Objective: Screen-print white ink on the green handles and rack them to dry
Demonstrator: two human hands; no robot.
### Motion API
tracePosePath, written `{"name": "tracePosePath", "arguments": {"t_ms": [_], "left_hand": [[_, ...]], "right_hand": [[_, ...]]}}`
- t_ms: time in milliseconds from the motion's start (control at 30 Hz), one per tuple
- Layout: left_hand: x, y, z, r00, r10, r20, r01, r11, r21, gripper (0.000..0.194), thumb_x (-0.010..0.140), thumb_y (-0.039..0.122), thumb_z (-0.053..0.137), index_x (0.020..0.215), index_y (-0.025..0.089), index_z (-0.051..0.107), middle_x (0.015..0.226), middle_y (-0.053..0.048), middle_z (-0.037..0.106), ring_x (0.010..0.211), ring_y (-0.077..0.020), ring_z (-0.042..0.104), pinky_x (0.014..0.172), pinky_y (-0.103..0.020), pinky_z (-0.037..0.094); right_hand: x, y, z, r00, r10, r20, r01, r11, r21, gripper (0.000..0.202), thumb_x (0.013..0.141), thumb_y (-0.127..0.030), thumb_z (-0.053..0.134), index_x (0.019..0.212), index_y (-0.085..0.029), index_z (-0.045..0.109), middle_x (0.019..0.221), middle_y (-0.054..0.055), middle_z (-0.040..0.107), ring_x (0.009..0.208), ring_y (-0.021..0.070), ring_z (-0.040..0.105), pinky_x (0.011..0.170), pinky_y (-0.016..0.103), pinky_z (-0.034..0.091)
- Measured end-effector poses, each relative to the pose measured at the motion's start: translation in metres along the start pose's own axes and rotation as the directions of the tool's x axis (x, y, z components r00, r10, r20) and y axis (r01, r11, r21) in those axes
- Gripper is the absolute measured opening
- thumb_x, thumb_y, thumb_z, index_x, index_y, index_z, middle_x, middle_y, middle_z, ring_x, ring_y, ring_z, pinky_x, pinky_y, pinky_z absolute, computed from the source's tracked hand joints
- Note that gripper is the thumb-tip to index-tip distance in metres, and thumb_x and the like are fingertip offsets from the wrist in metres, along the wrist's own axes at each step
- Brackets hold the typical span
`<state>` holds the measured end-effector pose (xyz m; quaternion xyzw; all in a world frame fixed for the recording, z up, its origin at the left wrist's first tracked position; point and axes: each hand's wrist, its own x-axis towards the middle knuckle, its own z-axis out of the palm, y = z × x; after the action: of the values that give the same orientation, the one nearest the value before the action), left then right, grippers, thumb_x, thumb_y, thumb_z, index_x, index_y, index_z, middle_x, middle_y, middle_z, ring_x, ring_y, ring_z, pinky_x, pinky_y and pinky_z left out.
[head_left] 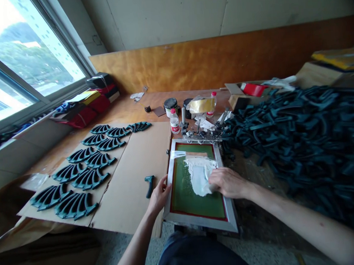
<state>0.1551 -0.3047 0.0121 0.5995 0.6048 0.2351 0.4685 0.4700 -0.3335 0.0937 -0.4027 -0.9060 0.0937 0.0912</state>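
The left hand (160, 194) is gripping the left edge of the screen-printing frame (199, 222), steadying it, while the right hand (227, 182) is pressing down on white ink (199, 175) over the green mesh (whatever it is clasping is hidden). Printed dark handle pieces (78, 181) are lying in rows on cardboard (132, 178), presumably drying.

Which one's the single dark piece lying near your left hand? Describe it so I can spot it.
Start at the silver-framed green screen in the middle. Just left of it, on the bare cardboard sheet, the left hand holds the frame's edge. Beside that hand lies the lone dark teal piece: short, handle-shaped and alone, unlike the fanned rows farther left.
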Motion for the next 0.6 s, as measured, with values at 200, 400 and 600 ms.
{"name": "tracePosePath", "arguments": {"t_ms": [200,400,600], "left_hand": [[-0.004,0.008,-0.001,0.999,-0.039,-0.034,0.035,0.992,-0.119,0.065,0.078,0.054,0.057,0.133,0.019,0.053,0.067,0.003,0.057,0.06,-0.0134,0.052,0.055,-0.023,0.039],[-0.007,0.02,-0.007,0.999,-0.042,0.023,0.045,0.98,-0.192,0.071,0.078,0.056,0.057,0.137,0.016,0.048,0.062,0.006,0.049,0.053,-0.0102,0.046,0.05,-0.021,0.034],[-0.021,0.078,-0.036,0.996,-0.056,0.067,0.077,0.923,-0.377,0.074,0.072,0.063,0.062,0.131,0.017,0.054,0.066,0.004,0.058,0.056,-0.0111,0.051,0.051,-0.02,0.037]], "right_hand": [[-0.009,-0.019,0.031,0.944,-0.046,-0.326,0.006,0.992,-0.124,0.035,0.085,-0.004,0.038,0.099,-0.015,0.068,0.092,0.01,0.066,0.092,0.0216,0.056,0.084,0.037,0.044],[0.005,-0.009,0.004,0.964,0.108,-0.243,-0.112,0.994,-0.003,0.02,0.087,-0.021,0.058,0.105,-0.02,0.066,0.091,0.006,0.067,0.089,0.021,0.057,0.084,0.035,0.043],[0.042,0.044,-0.056,0.828,0.4,-0.394,-0.461,0.885,-0.071,0.059,0.084,-0.035,0.067,0.139,-0.026,0.047,0.092,0.005,0.067,0.084,0.0218,0.06,0.075,0.032,0.046]]}}
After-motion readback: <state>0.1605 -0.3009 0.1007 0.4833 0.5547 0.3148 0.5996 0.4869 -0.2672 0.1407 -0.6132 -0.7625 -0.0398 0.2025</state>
